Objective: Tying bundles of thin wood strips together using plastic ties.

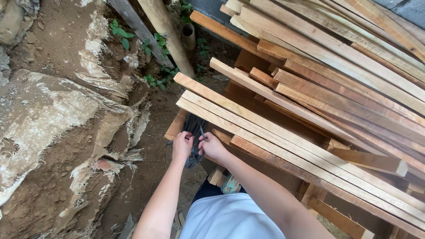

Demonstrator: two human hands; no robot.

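Note:
My left hand (182, 146) and my right hand (211, 147) are both closed on a dark bundle of thin strands or wires (194, 128) that hangs under the near ends of the stacked wooden planks (283, 132). The right hand pinches a thin dark piece at the bundle's upper part. The bundle's top is hidden beneath the lowest planks. Both forearms reach forward from my white shirt (230, 219).
A large stack of long wooden slats (354, 57) fills the right side. Bare earth with torn whitish sacking (48, 119) lies to the left. A round wooden pole (170, 37) and a short pipe (189, 35) stand at the back among small green plants.

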